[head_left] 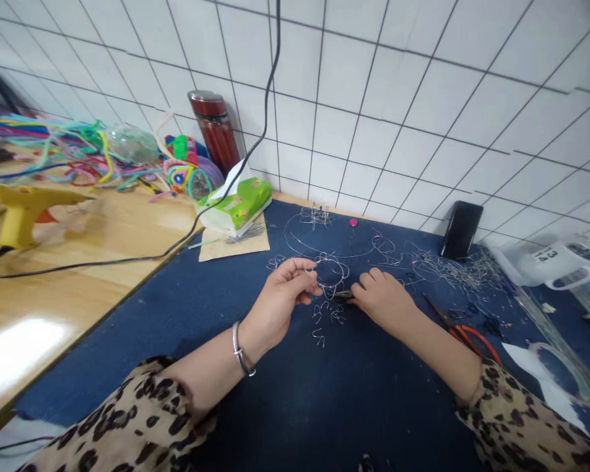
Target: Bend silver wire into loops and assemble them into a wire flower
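Observation:
Between thumb and fingers, my left hand (291, 290) pinches a round wire ring (345, 270) dotted with small pinkish beads. My right hand (384, 296) is closed round pliers; only their dark jaws (343, 295) show, at the lower right edge of the ring. Whether the jaws grip the wire I cannot tell. Just below the ring, several short bent wire pieces (318, 337) lie on the dark blue mat (285, 406). A wire frame (315, 215) stands behind, near the wall, with a pink round piece (353, 223) to its right.
Tangled wire (465, 270) and orange-handled scissors (472, 341) lie right, near a black phone (462, 229) against the wall. A tissue pack (240, 206), red flask (215, 131) and yellow glue gun (19, 213) are left. A black cord (226, 190) crosses the left side.

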`<state>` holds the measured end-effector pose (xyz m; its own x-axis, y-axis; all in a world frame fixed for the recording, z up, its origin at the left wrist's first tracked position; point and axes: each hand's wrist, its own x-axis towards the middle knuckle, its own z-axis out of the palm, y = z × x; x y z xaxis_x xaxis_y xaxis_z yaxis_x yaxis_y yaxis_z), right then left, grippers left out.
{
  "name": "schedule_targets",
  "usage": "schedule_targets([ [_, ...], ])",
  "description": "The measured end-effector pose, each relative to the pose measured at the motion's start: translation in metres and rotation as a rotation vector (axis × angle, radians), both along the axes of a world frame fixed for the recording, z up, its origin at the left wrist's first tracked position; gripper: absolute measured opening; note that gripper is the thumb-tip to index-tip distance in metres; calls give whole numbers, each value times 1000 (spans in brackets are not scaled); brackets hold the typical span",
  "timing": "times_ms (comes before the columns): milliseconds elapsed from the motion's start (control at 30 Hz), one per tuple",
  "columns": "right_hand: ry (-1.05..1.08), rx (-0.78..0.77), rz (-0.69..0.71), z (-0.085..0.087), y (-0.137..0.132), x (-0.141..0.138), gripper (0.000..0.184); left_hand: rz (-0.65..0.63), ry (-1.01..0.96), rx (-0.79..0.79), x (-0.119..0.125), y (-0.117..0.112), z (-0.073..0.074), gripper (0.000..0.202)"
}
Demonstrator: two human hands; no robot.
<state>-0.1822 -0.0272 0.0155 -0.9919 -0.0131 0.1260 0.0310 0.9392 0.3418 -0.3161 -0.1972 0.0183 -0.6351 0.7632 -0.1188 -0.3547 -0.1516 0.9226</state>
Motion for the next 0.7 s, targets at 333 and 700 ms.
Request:
schedule_targets([
  [333, -33, -108, -92, 17, 8, 31, 27, 18, -5, 22, 0, -1, 3, 19],
  [700, -21, -31, 14, 24, -24, 6, 26, 33, -4, 62, -2, -2, 7, 19],
])
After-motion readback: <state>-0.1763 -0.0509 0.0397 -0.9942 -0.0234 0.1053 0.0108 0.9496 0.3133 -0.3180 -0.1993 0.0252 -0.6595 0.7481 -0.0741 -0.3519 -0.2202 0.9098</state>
